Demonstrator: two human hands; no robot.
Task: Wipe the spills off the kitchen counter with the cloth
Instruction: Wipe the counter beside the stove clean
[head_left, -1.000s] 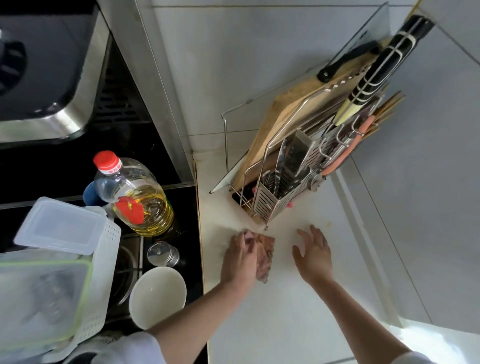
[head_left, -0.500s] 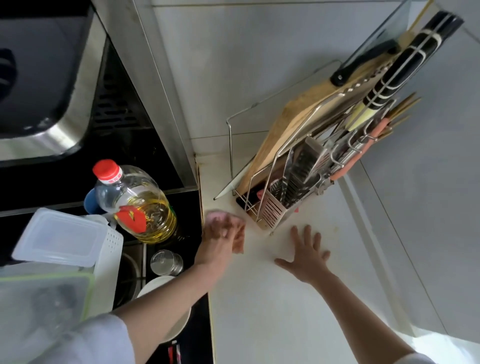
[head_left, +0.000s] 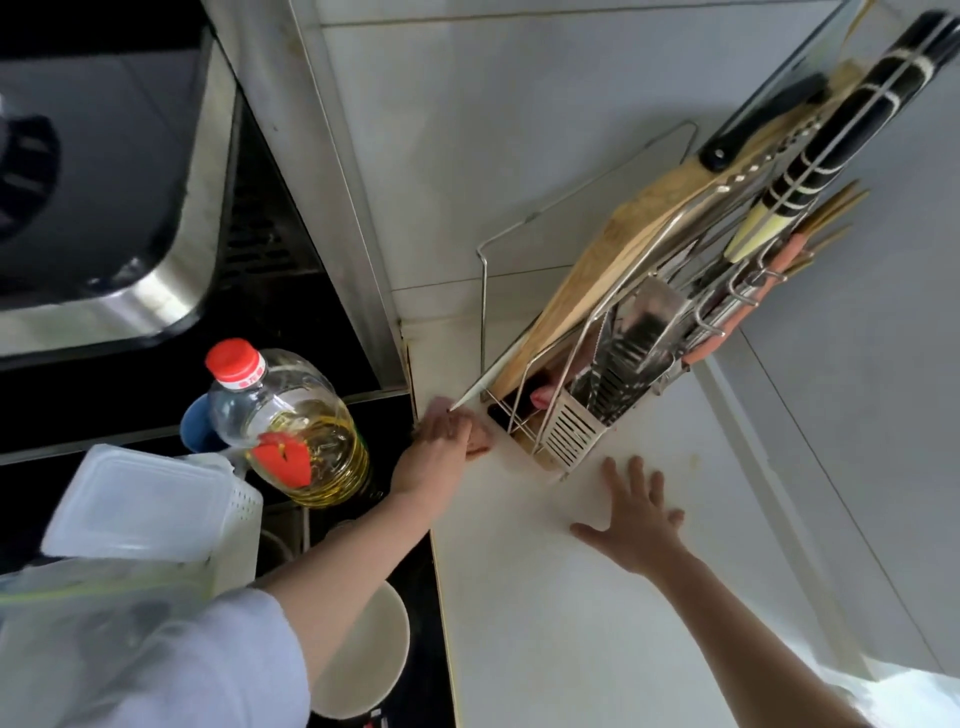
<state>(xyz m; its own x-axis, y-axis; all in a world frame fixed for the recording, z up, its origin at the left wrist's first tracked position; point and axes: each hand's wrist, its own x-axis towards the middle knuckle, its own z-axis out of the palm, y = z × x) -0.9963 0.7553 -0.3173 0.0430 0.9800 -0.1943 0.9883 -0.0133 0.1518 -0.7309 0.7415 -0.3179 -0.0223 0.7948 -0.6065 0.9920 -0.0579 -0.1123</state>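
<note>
My left hand (head_left: 432, 453) presses a small pinkish cloth (head_left: 479, 437) onto the white counter (head_left: 561, 613), at the counter's left edge near the back corner. The cloth shows only at my fingertips, just left of the metal rack's foot. Flat on the counter lies my right hand (head_left: 638, 525), fingers spread and holding nothing, just in front of the rack. A faint yellowish spot (head_left: 692, 459) marks the counter to the right of the rack's foot.
A steel rack (head_left: 613, 364) with a wooden board, knives and chopsticks stands in the corner. Left of the counter is the black stove with an oil bottle (head_left: 291, 415), a white basket (head_left: 150, 514) and a white bowl (head_left: 363, 654). The range hood (head_left: 98, 171) hangs above.
My left hand has slid the cloth from the counter's middle to its left edge and further back toward the corner. My right hand stayed flat on the counter.
</note>
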